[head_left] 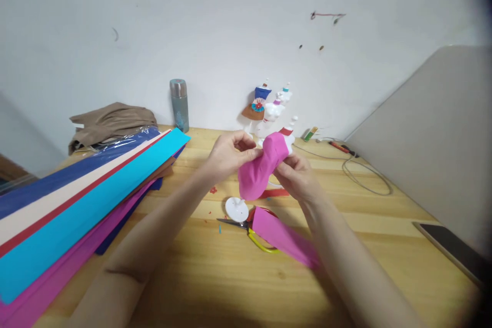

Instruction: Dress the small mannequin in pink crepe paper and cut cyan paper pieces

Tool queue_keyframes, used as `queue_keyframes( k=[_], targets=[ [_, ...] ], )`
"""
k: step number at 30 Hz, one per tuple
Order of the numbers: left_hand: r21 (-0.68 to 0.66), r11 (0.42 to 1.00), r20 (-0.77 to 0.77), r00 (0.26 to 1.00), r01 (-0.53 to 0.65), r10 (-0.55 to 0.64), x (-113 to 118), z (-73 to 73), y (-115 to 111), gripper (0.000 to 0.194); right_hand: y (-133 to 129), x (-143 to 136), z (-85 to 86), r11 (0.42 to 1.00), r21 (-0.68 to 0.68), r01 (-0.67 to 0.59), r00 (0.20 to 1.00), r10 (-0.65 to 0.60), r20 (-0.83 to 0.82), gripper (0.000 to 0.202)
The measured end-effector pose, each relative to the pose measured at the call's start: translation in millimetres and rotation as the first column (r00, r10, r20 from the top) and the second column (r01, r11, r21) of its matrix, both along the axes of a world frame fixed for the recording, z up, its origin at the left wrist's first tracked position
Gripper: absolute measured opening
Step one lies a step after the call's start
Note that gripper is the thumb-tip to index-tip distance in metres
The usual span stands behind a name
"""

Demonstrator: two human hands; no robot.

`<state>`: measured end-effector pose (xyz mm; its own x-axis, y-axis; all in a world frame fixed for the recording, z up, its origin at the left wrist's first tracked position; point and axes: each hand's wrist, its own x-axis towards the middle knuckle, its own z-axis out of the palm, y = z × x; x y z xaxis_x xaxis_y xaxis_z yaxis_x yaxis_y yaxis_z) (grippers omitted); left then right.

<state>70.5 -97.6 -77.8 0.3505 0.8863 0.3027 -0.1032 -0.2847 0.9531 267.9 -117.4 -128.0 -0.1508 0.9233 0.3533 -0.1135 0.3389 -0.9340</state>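
Note:
A small white dress form [290, 144] with a red band near its top is held tilted above the table, its head end to the upper right. Pink sheet material [255, 177] wraps its body like a dress. My left hand [230, 154] pinches the pink material at its left edge. From the lower right, my right hand [298, 177] grips the dress form and the pink wrap; some of its fingers are hidden behind. The round white base [237, 209] shows below. Under my hands lie scissors [263, 243] with red and yellow handles, partly covered by a pink strip [284, 238].
Several other small dress forms [273, 110] stand by the wall, one dressed in blue and brown. A steel flask [179, 105] stands left of them. Coloured sheets [96, 195] and brown cloth [115, 120] lie left. A phone [449, 246] and cable [357, 179] are right.

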Motion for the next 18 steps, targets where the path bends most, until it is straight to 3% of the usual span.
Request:
queue_keyframes(
  k=[4,8,12,18],
  targets=[
    [0.125,0.986,-0.036,0.993,-0.111,0.116,-1.3,-2.7,0.7,0.016,0.1,-1.4,1.3,0.999,0.042,0.016,1.000,-0.017,0.021,0.040],
    [0.125,0.992,-0.075,0.997,-0.023,0.033,-3.3,-1.7,-0.6,0.016,-0.3,-0.2,2.8,0.999,0.035,0.035,0.999,-0.034,-0.028,0.041],
    [0.127,0.991,-0.071,0.996,-0.046,0.056,-2.6,2.4,-5.8,0.006,-0.3,4.4,4.5,0.998,0.030,0.048,0.997,-0.045,-0.068,0.041],
    [0.289,0.957,-0.185,0.982,0.009,0.047,-5.7,3.9,-13.2,0.020,2.1,6.7,4.7,0.995,0.057,0.087,0.995,-0.084,-0.052,0.042]
  ],
)
